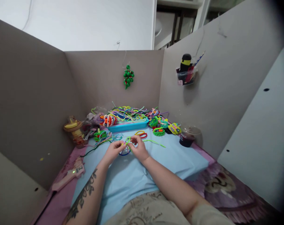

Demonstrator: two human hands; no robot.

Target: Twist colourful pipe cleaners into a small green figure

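My left hand and my right hand meet over a light blue cloth. Both pinch a thin green pipe cleaner, which trails off to the right. Just under my fingers lies a small blue-and-purple loop. Beyond my hands rest a yellow and a red ring. Further back lies a blue tray heaped with coloured pipe cleaners.
Finished bracelets lie at the back right, with a dark cup beside them. A pink glue gun rests at the left, near a yellow-lidded bottle. Grey panels enclose the spot; a green ornament hangs on the back one.
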